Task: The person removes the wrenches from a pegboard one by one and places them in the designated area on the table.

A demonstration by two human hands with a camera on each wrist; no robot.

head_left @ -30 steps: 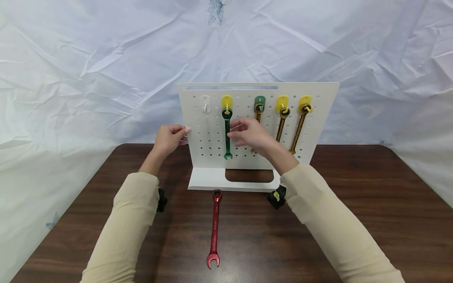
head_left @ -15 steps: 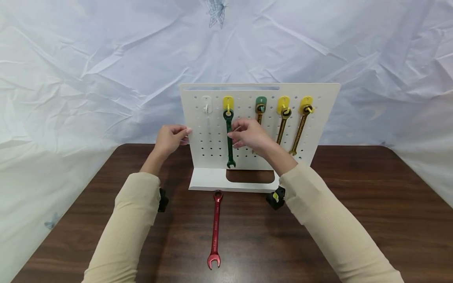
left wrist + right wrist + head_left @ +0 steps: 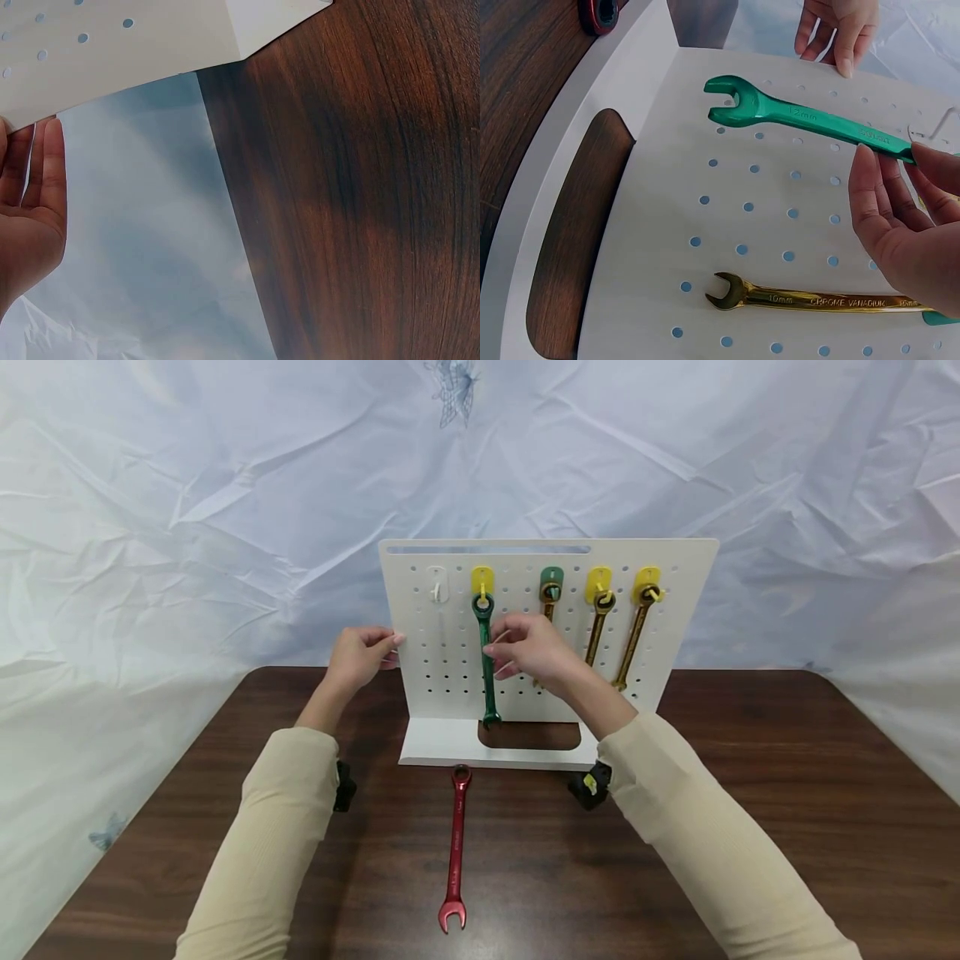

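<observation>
My right hand [image 3: 531,647] pinches a green combination wrench [image 3: 810,120] by its shaft between thumb and fingers. In the head view the wrench's ring end overlaps the tip of a yellow hook [image 3: 482,578]. Its forked end points down, standing out from the white pegboard [image 3: 450,706]. With thumb and fingers, my left hand [image 3: 362,653] holds the pegboard's left edge, as the left wrist view also shows. Right of my right hand, several gold wrenches [image 3: 636,635] hang on hooks; my hand partly hides the nearest one [image 3: 832,300].
A red combination wrench [image 3: 456,852] lies on the dark wooden table [image 3: 787,827] in front of the pegboard's base. A white hook [image 3: 437,587] at the board's upper left bears nothing. Behind the table hangs a pale wrinkled cloth [image 3: 225,510].
The green wrench's forked end has swung down and outward from the pegboard, and its ring end has dropped slightly on the yellow hook. My left hand keeps its place on the board's edge.
</observation>
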